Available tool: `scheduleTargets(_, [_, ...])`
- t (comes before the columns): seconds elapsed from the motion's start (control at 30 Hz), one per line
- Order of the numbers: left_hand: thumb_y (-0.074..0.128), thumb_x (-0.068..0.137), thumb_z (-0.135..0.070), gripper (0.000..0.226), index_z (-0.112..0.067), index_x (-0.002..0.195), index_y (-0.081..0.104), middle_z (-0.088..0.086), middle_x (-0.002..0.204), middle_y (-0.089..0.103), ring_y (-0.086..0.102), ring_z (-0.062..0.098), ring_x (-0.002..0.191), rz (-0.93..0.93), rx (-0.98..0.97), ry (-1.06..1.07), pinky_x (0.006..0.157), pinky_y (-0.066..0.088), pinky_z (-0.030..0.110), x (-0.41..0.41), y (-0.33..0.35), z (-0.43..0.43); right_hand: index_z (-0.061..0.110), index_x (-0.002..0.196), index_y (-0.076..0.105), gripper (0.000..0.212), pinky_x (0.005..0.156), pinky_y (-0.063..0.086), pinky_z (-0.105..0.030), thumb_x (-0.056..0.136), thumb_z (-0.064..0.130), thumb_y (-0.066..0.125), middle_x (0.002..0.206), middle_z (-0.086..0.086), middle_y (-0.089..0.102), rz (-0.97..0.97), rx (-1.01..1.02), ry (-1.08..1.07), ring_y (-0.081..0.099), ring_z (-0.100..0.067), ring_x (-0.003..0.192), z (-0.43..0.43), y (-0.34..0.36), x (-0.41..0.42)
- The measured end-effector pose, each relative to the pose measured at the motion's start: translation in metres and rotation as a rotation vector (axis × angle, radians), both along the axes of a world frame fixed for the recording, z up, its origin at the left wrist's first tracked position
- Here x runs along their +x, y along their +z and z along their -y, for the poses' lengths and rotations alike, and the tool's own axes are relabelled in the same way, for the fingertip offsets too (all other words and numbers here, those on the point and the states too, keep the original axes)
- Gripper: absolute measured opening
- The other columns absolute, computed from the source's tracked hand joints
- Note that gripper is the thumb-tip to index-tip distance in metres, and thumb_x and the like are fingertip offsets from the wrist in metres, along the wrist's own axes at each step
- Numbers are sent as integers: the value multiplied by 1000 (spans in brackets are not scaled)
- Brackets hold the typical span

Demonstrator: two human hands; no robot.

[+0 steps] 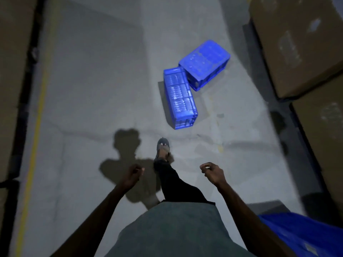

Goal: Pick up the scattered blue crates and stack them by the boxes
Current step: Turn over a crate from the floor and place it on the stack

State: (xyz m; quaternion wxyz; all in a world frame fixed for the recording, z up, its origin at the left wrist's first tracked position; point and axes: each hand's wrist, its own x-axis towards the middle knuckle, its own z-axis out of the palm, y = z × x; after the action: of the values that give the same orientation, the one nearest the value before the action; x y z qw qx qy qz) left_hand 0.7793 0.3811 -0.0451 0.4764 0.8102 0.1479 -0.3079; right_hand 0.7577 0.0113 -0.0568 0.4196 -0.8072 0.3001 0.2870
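Two blue plastic crates lie on the grey concrete floor ahead of me, touching at a corner. The nearer crate point(179, 98) lies on its side, long and narrow. The farther crate point(205, 64) sits bottom up, angled to the right. Part of another blue crate point(300, 236) shows at the lower right edge. My left hand point(133, 173) and my right hand point(213, 171) hang in front of my body with loosely curled fingers, holding nothing, well short of the crates. My right foot point(163, 148) is stepping forward.
Large cardboard boxes point(300, 43) stand on dark pallets along the right side. More boxes point(11, 71) line the left, beside a yellow floor line point(37, 127). The aisle floor runs between them.
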Motion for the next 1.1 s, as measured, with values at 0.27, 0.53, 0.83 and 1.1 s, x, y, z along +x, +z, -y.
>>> scheduleTargets(0.27, [66, 100, -22, 7, -16, 99, 70, 1, 83, 76, 67, -1, 66, 84, 243, 135, 70, 51, 28, 180, 35, -98, 30, 86, 71, 9, 93, 54, -35, 90, 38, 71, 83, 4, 75, 11, -21, 207, 72, -23, 93, -57, -11, 229])
scheduleTargets(0.53, [68, 98, -30, 12, -20, 102, 73, 0, 90, 77, 72, 22, 88, 35, 272, 255, 88, 57, 40, 332, 28, -154, 36, 92, 65, 9, 89, 52, -34, 91, 45, 68, 84, 9, 71, 37, -104, 397, 68, -21, 100, -97, 0, 448])
scheduleTargets(0.83, [67, 97, -36, 12, -25, 96, 71, -3, 92, 76, 70, 16, 88, 10, 188, 147, 85, 54, 37, 587, 2, -199, 14, 102, 72, 19, 90, 56, -49, 91, 29, 75, 80, -7, 74, 8, -62, 151, 73, -33, 86, -134, -21, 648])
scheduleTargets(1.1, [61, 91, -47, 22, -25, 94, 67, -3, 88, 73, 67, 9, 80, 80, 164, -141, 69, 48, 25, 858, 17, -215, 9, 121, 64, 33, 83, 44, -35, 95, 28, 70, 81, -4, 67, 133, -204, 85, 70, -30, 97, -162, 25, 843])
